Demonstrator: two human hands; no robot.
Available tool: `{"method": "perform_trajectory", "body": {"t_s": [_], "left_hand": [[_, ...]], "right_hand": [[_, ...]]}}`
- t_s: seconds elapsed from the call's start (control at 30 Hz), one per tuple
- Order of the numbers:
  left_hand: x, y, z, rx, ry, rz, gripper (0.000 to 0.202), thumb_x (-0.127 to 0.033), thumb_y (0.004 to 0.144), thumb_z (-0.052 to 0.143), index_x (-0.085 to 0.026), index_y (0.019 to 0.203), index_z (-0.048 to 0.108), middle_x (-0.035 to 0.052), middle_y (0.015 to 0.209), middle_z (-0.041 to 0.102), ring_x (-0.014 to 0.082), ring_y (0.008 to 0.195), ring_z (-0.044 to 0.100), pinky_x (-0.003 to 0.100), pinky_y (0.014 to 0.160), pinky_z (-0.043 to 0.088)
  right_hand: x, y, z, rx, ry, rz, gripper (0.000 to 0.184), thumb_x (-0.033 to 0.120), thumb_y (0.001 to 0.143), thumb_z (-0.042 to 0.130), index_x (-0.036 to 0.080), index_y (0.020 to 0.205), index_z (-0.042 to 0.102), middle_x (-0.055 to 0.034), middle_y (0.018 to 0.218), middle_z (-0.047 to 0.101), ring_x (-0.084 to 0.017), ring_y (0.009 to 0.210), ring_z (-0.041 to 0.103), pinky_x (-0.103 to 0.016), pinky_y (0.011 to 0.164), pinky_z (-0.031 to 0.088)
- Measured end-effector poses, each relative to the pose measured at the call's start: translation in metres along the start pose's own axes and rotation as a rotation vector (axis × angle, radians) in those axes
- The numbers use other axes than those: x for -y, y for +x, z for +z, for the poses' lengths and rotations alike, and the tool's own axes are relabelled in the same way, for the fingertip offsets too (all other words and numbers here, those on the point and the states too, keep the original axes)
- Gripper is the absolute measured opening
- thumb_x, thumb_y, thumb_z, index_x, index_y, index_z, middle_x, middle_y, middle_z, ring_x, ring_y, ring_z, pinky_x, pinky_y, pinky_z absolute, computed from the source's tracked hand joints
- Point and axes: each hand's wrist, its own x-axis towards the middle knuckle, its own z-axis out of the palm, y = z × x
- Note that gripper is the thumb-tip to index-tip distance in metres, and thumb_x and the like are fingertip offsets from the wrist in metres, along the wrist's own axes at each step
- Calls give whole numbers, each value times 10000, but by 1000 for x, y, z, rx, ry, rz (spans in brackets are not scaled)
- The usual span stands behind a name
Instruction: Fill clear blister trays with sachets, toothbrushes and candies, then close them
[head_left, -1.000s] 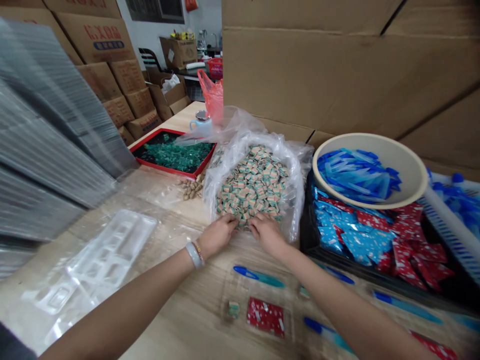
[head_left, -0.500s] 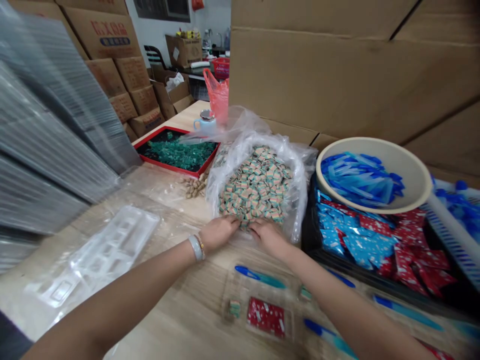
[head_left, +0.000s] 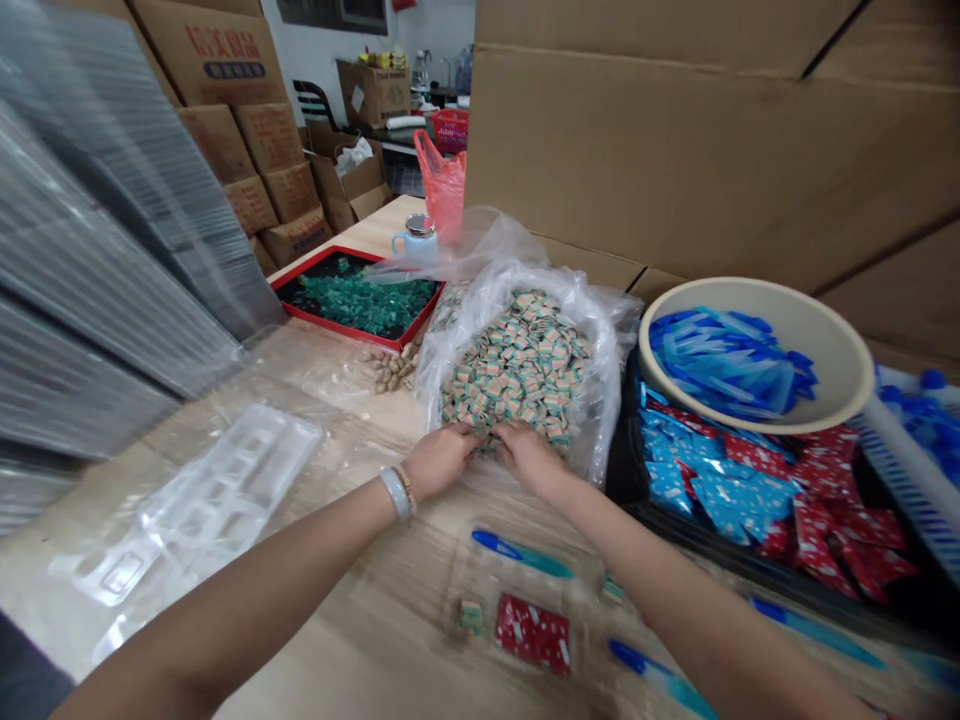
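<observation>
A clear plastic bag [head_left: 600, 330] lies open on the wooden table, full of small striped wrapped candies [head_left: 517, 370]. My left hand [head_left: 439, 460] and my right hand [head_left: 529, 455] both rest at the near edge of the candy heap, fingers curled into the pile. What the fingers hold is hidden among the candies. A silver bracelet sits on my left wrist. In front of me lies a clear tray [head_left: 525, 610] with a red packet [head_left: 534, 632], one candy [head_left: 471, 615] and a blue pen-like item [head_left: 521, 553] in its compartments.
A cream bowl [head_left: 847, 340] of blue sachets sits on a black bin of red and blue packets [head_left: 750, 480]. A red tray of green candies [head_left: 352, 300], peanuts [head_left: 394, 370], an empty clear tray [head_left: 202, 500], stacked trays at left, and cardboard boxes behind.
Both hands stay at the candy heap's near edge and have drawn slightly closer together. The view has shifted a little.
</observation>
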Motion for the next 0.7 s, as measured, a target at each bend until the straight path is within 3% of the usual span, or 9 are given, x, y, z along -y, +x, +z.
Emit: {"method": "perform_trajectory", "body": {"t_s": [0.17, 0.33, 0.5, 0.7], "left_hand": [[1, -9, 3, -43, -8, 105, 256, -95, 777, 431, -172, 980, 568, 64, 979, 583, 171, 949, 501, 295, 857, 385], [-2, -20, 5, 25, 62, 203, 160, -120, 790, 447, -162, 859, 585, 51, 874, 607, 166, 887, 520, 284, 810, 399], [-3, -23, 8, 16, 87, 221, 151, -143, 804, 448, -157, 875, 580, 62, 948, 597, 169, 938, 514, 290, 828, 394], [-2, -21, 9, 11, 92, 225, 158, -144, 804, 441, -146, 868, 585, 70, 886, 609, 175, 872, 533, 299, 794, 408]], "right_hand": [[7, -8, 6, -62, -96, 10, 207, 129, 801, 403, 164, 877, 593, -94, 943, 554, -195, 920, 468, -293, 797, 358], [7, -11, 11, -75, -58, 50, 166, 143, 790, 433, 164, 852, 585, -72, 884, 567, -173, 865, 492, -260, 766, 370], [4, -6, 16, -28, -30, 4, 193, 151, 802, 425, 163, 880, 600, -70, 906, 568, -165, 850, 507, -260, 759, 378], [0, -8, 14, 16, 39, -18, 192, 172, 771, 490, 164, 935, 590, -66, 937, 551, -159, 882, 502, -259, 787, 379]]}}
